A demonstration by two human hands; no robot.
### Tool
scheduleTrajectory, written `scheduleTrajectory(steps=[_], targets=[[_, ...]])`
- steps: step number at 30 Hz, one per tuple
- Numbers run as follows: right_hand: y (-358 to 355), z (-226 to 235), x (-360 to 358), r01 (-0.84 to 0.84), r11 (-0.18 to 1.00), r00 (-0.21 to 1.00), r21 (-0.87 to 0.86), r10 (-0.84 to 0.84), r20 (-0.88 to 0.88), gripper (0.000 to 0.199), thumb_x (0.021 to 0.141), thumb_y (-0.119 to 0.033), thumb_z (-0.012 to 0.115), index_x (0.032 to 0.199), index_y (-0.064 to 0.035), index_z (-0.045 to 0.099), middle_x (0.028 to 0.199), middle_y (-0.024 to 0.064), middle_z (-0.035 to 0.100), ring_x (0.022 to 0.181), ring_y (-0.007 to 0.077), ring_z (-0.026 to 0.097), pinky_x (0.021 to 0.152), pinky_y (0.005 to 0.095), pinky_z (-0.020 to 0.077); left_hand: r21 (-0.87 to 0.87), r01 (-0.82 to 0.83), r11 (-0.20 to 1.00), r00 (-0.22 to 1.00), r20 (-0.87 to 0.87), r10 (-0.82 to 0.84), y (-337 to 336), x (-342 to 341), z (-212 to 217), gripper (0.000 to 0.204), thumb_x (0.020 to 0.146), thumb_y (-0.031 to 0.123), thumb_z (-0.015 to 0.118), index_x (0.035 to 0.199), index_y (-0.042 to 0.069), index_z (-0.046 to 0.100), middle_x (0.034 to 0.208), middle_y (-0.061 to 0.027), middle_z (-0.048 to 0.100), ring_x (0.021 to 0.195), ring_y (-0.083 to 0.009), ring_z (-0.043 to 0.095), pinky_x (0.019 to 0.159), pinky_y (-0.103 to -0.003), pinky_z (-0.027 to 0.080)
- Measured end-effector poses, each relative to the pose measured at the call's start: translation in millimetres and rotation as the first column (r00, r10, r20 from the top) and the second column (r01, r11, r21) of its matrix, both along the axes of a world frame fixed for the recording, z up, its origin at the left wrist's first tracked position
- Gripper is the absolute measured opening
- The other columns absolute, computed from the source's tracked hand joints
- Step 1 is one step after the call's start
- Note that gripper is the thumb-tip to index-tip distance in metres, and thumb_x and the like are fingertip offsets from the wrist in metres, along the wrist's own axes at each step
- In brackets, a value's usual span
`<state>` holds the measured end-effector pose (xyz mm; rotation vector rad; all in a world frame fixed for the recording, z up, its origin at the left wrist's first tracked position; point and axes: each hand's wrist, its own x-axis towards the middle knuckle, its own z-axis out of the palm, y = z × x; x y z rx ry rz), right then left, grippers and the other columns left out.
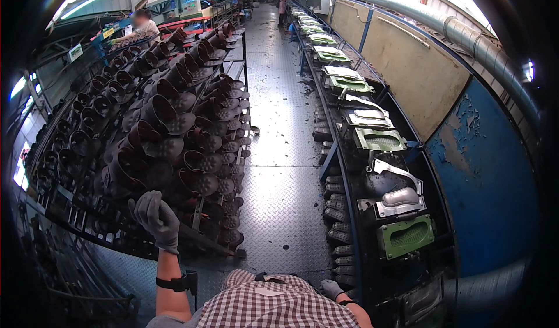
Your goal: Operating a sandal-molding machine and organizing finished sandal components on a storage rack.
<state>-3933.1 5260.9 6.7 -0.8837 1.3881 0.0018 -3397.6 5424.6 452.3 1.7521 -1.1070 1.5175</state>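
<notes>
checked shirt (262,304) lowest; left hand (156,218), gloved, fingers curled loosely and grasping nothing, reaches to dark boots (174,153) at the rack's near edge. right hand (332,288) hangs low, grip unclear. best to seize one boot firmly by its shaft.

PLACE: shoe factory floor | 9–11 o'clock: tiered rack (87,223) crowded with dark boots (169,136), soles outward | 12 o'clock: long aisle of steel tread plate (279,153) | 1–4 o'clock: row of green sole moulds (406,235) on a machine line | 2 o'clock: big duct pipe (466,34) along the wall
</notes>
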Motion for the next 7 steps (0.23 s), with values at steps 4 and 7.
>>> scheduleTrajectory(steps=[4, 7], targets=[[0.3, -2.8, -1.8, -0.039, 0.999, 0.995, -0.007, 0.038, -0.097, 0.018, 0.103, -0.022, 0.054, 0.099, -0.0083, 0.065, 0.083, 0.0045, 0.064, 0.067, 0.0182, 0.06, 0.061, 0.035, 0.0507, 0.003, -0.002, 1.0, 1.0, -0.004, 0.002, -0.5, 0.9, -0.2, 0.031, 0.097, 0.001, 0.059, 0.127, 0.011, 0.057, 0.118, -0.0055, 0.063, 0.115, -0.0251, 0.063, 0.122, -0.052, 0.031], [-0.2, -6.3, -2.8, -0.036, 0.999, 0.996, -0.015, 0.035, -0.087, 0.019, 0.103, -0.023, 0.055, 0.104, -0.0078, 0.066, 0.085, 0.0051, 0.065, 0.07, 0.0191, 0.061, 0.064, 0.0363, 0.0519, -0.003, 0.002, 1.0, 1.0, -0.008, -0.002, -0.5, 1.5, -0.9, 0.031, 0.098, 0.002, 0.059, 0.128, 0.012, 0.057, 0.118, -0.0055, 0.063, 0.115, -0.0253, 0.063, 0.122, -0.053, 0.03]])
